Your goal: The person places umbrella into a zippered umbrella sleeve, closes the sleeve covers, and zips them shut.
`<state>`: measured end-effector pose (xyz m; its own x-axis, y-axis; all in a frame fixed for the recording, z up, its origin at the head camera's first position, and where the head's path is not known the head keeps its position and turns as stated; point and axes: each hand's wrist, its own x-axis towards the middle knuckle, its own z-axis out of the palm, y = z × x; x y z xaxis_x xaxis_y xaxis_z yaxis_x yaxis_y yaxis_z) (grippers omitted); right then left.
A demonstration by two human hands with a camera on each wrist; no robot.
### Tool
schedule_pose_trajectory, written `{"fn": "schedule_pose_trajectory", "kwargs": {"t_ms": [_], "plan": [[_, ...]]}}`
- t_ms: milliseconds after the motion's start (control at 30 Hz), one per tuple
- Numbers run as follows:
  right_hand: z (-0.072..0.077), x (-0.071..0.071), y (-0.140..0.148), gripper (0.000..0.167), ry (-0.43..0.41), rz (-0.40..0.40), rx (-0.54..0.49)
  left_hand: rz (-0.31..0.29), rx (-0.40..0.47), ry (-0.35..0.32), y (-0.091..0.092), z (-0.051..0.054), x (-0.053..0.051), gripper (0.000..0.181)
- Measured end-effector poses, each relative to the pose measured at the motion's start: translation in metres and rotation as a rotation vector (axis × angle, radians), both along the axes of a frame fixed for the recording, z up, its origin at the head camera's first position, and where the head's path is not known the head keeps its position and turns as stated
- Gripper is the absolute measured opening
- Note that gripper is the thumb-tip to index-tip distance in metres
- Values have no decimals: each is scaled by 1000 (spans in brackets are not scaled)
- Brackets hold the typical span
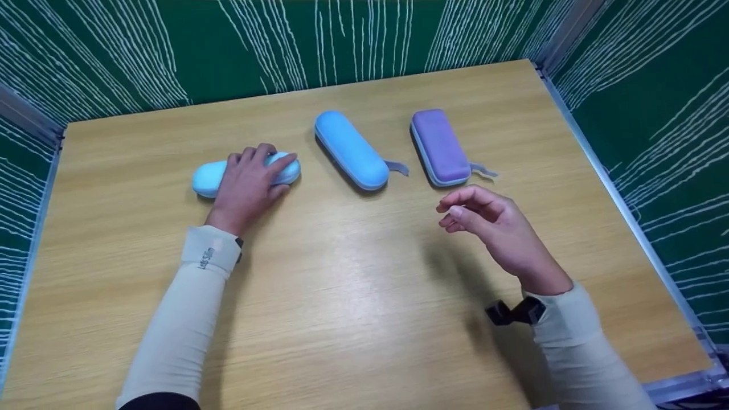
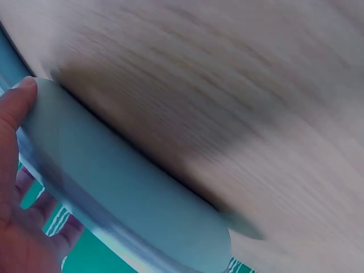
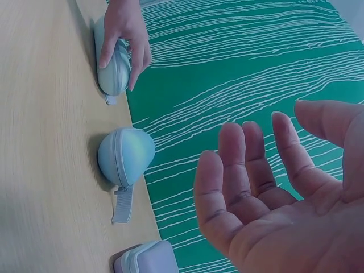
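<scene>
A light turquoise zippered glasses case (image 1: 207, 179) lies on the left of the table. My left hand (image 1: 246, 185) grips it from above, thumb on the near side and fingers over the top and far side. In the left wrist view the thumb (image 2: 20, 99) presses near one end of the case. My right hand (image 1: 494, 229) hovers above the table with loosely bent fingers and holds nothing. Nearest to it is a purple zippered glasses case (image 1: 439, 145). Between the hands, farther back, a blue zippered glasses case (image 1: 351, 151) lies at a slant.
Short grey straps (image 1: 397, 167) stick out from the near ends of the blue and purple cases. Green panels (image 1: 239, 51) with white wavy lines enclose the back and sides of the wooden table (image 1: 347, 302). Metal edging (image 1: 612, 193) runs along the right side.
</scene>
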<state>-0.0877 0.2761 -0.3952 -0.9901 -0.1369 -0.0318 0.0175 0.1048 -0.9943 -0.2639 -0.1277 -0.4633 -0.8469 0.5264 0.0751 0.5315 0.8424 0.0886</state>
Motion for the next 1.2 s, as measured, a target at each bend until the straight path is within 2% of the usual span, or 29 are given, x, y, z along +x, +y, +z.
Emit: {"fn": "schedule_pose_trajectory", "kwargs": {"t_ms": [133, 267, 500, 600, 733, 867, 1033, 1200], "plan": [[-4, -13, 1, 30, -26, 4, 34, 7, -9, 3, 4, -2, 4, 68], [-5, -32, 1, 31, -35, -9, 93, 13, -14, 10, 9, -4, 5, 69], [2, -76, -7, 34, 17, -13, 397, 39, 15, -40, 19, -2, 5, 67], [9, -95, -10, 35, 1, -5, 487, 60, 39, -73, 22, 3, 5, 66], [15, -118, -12, 49, 37, 13, 665, 92, 59, -109, 26, 18, -1, 66], [17, -138, -11, 70, 78, 35, 835, 127, 73, -113, 33, 39, -6, 65], [15, -155, -2, 85, 60, 69, 976, 156, 125, -118, 46, 63, -5, 68], [15, -169, 3, 92, 82, 97, 1089, 190, 139, -116, 56, 77, -3, 82]]}}
